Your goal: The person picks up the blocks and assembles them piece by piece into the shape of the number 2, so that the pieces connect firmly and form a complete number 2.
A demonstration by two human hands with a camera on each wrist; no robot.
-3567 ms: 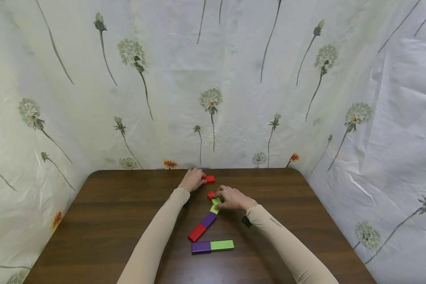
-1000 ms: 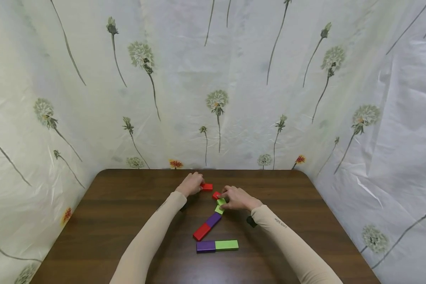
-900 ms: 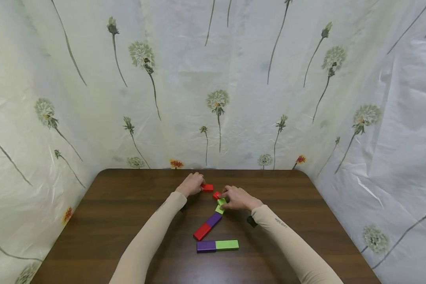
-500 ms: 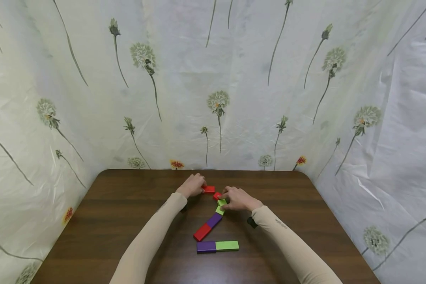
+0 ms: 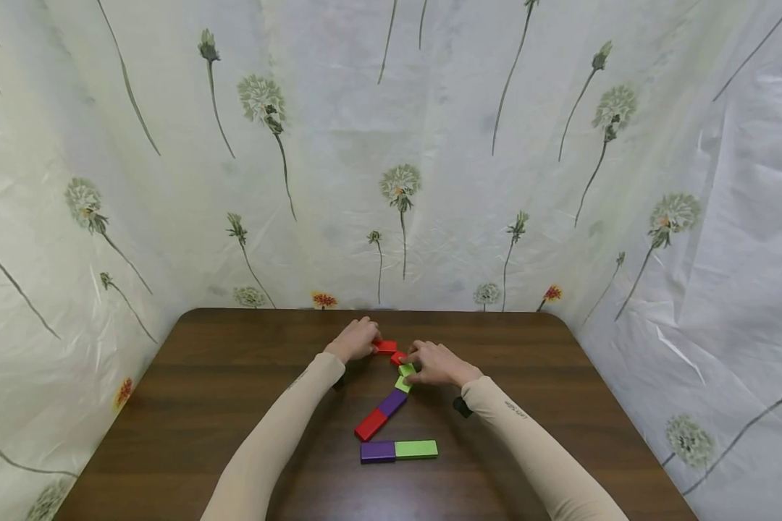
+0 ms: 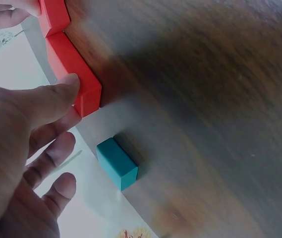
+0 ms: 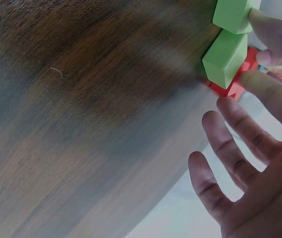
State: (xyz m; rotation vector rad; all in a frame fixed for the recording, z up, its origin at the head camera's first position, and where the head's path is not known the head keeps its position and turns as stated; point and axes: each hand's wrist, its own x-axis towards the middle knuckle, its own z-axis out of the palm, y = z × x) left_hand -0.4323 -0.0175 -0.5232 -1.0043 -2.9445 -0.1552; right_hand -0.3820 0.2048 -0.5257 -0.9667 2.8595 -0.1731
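Note:
In the head view my left hand (image 5: 355,340) pinches a red block (image 5: 387,347) near the table's far edge. The left wrist view shows the thumb on top of this block and fingers behind it. Its end meets a smaller red block (image 5: 397,358), which continues a bent row. My right hand (image 5: 435,363) touches the row with thumb and index finger spread apart. In the right wrist view the thumb is at one green block (image 7: 234,15), the index finger beside another green block (image 7: 226,58); the remaining fingers extend loosely.
A purple block (image 5: 393,403) and a red block (image 5: 370,425) carry the row toward me. Nearer still, a purple block (image 5: 378,452) lies end to end with a green one (image 5: 416,449). A teal block (image 6: 117,162) stands past my left fingers. Floral sheeting (image 5: 339,181) hangs behind the table.
My left hand has brought its red block nearer from the far edge, then rightward up to the smaller red block. My right hand has stayed at the row. The view has shifted slightly.

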